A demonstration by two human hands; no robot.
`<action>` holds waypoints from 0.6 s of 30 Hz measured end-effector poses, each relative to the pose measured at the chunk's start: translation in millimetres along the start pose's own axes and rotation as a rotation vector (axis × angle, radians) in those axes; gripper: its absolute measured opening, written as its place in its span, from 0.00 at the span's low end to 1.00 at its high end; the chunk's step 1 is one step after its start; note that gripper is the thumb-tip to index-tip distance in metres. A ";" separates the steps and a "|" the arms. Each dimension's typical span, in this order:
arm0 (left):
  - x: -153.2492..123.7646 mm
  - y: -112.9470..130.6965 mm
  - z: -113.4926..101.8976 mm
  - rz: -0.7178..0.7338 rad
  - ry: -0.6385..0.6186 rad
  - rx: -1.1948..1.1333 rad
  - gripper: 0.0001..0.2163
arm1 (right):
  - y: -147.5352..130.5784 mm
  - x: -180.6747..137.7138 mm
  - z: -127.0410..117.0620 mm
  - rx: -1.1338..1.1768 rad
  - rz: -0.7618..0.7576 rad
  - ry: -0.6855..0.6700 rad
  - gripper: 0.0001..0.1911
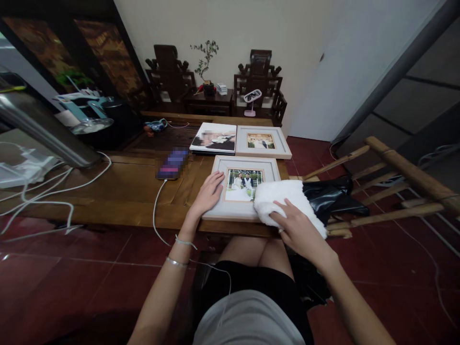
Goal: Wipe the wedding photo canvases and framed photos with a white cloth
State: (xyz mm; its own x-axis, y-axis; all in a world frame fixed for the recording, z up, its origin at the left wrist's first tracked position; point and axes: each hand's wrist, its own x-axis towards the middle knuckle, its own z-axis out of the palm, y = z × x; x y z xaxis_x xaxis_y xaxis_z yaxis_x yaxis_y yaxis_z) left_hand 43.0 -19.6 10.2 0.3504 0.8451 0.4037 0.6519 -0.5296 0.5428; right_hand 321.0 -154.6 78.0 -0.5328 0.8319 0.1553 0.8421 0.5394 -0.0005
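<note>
A framed photo [244,184] of two people lies flat near the front edge of the wooden table, in a pale frame with a wide mat. My left hand [209,191] rests on the frame's left side, its fingers stretched out and lying flat. With bent fingers, my right hand [296,225] grips a white fluffy cloth [282,191] over the frame's lower right corner. That part of the frame is hidden under the cloth, whose loose end hangs past the table edge.
Behind lie another framed photo [264,143] and a photo-covered album or panel [214,136]. A phone [172,163] with a white cable is to the left, beyond it a metal cylinder [46,127] and cables. A wooden chair [406,177] with a black bag [330,194] stands at right.
</note>
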 end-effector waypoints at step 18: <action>-2.3 -0.6 -1.2 0.025 -0.002 -0.083 0.19 | -4.2 63.2 -11.2 0.207 -0.038 -0.005 0.29</action>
State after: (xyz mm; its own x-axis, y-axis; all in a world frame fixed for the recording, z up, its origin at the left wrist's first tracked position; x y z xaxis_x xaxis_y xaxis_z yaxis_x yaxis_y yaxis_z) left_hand 41.1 -21.4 9.8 0.3673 0.8316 0.4167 0.5851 -0.5548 0.5914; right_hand 284.8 -105.7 98.9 -0.5651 0.8106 0.1538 0.7862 0.5856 -0.1976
